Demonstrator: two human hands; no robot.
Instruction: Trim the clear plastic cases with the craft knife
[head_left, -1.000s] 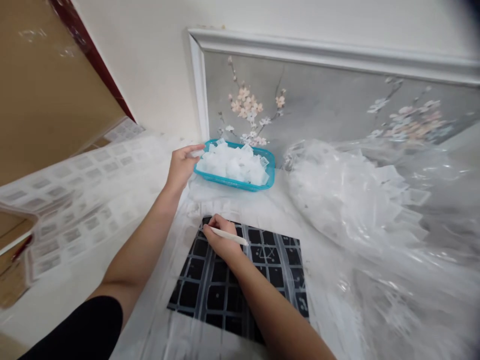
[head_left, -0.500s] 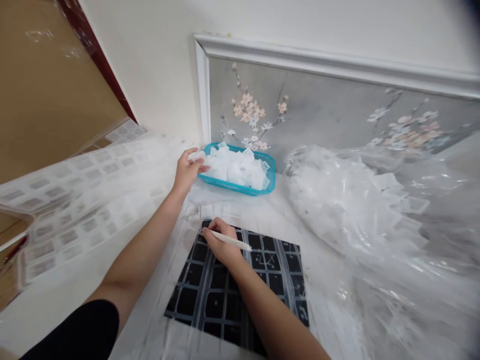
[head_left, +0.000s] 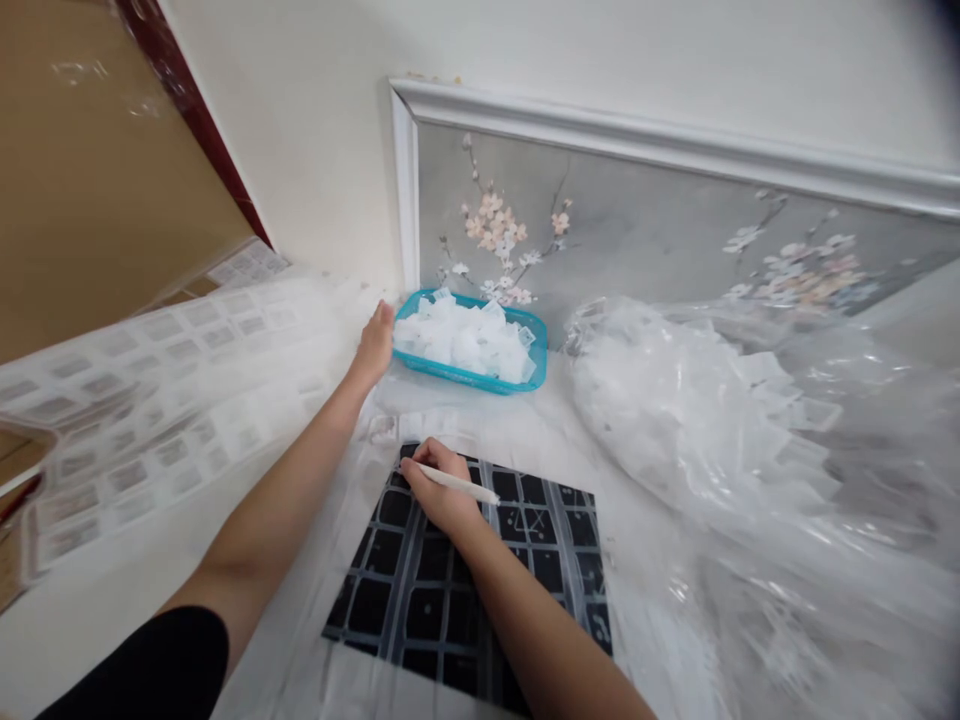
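My right hand [head_left: 441, 492] rests on a black mat [head_left: 480, 590] with a pale grid and is closed round a thin white stick [head_left: 456, 483], whose tip points to the mat's far left corner. My left hand [head_left: 373, 347] lies against the left end of a turquoise basket [head_left: 471, 376] heaped with small clear-white pieces [head_left: 466, 337]. Its fingers are turned away from me, so whether they hold anything is hidden. Thin clear film covers the surface under and around the mat.
A big crumpled clear plastic bag [head_left: 720, 430] of similar pieces fills the right side. Translucent sheets of gridded squares [head_left: 150, 390] spread out on the left. A framed flower picture [head_left: 615, 220] leans on the wall behind the basket. Brown cardboard [head_left: 82, 180] stands at the far left.
My left hand has drawn back from the basket's rim to its left end and dropped lower. The right hand and stick have stayed on the mat's corner.
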